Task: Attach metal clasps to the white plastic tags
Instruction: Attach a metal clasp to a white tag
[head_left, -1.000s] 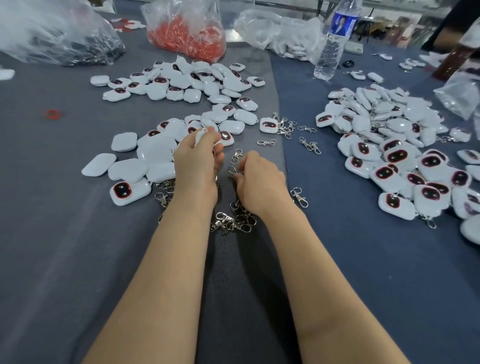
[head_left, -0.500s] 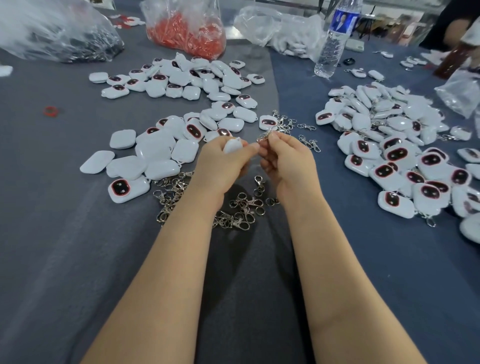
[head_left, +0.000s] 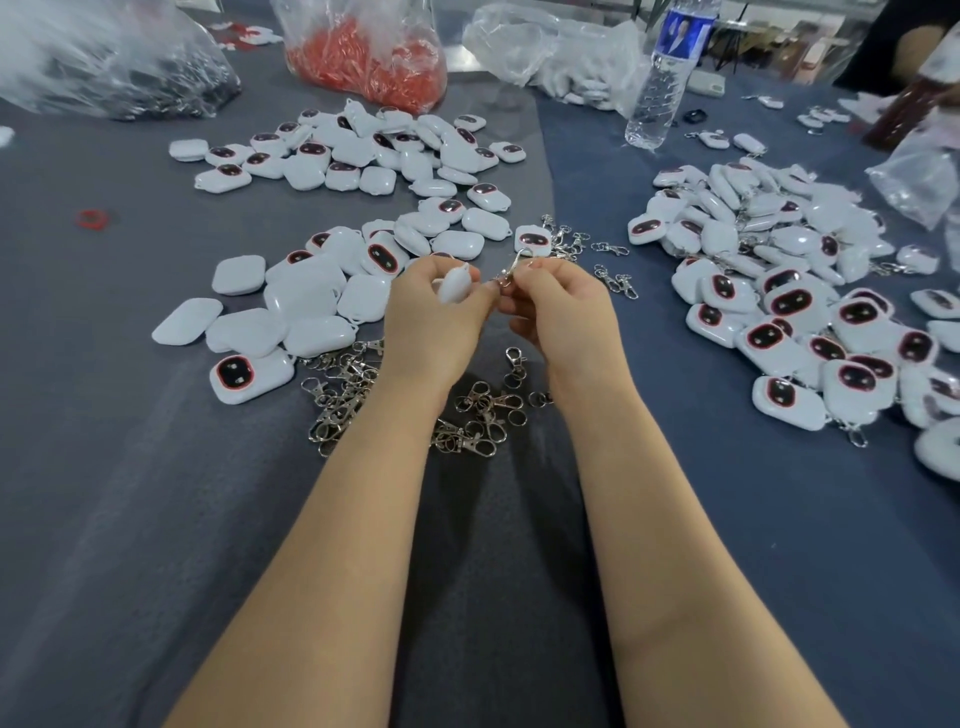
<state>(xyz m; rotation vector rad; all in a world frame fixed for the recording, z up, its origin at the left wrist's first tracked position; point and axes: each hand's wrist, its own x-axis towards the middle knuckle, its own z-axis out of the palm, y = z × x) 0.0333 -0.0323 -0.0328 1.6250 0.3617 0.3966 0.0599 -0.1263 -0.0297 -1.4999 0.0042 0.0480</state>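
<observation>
Left grip (head_left: 431, 322) pinches one white tag (head_left: 456, 283), right grip (head_left: 566, 312) pinches one metal clasp (head_left: 514, 266).

In left hand (head_left: 431, 322), tag (head_left: 454, 283) mostly hidden by fingers. Whether clasp (head_left: 514, 267) joins tag: cannot tell, fingertips cover spot. Bottle (head_left: 657, 88) top cut by upper edge. Far-left bag (head_left: 104, 62) blurred. Clasp pile (head_left: 343, 384) partly under forearms.

So a second ago both were down on the desk (head_left: 156, 519). Now the left hand (head_left: 436, 325) has lifted a white tag (head_left: 454, 283), the right hand (head_left: 566, 312) a metal clasp (head_left: 511, 270), and they've met mid-air.
</observation>
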